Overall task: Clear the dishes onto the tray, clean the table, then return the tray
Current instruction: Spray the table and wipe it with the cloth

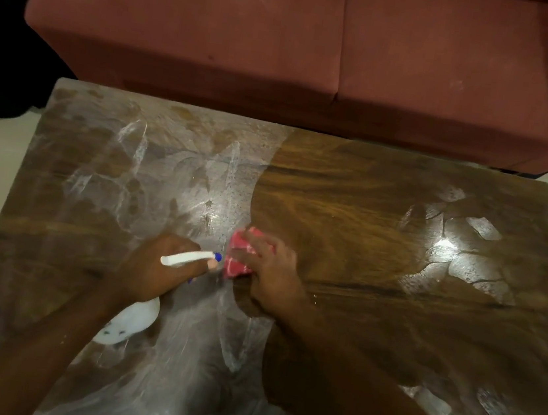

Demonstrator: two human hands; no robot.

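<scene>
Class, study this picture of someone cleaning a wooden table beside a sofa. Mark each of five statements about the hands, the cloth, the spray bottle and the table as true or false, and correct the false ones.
1. The left hand holds a white spray bottle. True.
2. The right hand presses a green sponge on the table. False: it presses a pink checked cloth.
3. The left part of the table is covered in whitish smears. True.
4. Plates and cups stand on the table. False: no dishes show on it.
5. The sofa behind the table is blue. False: it is reddish brown.
</scene>
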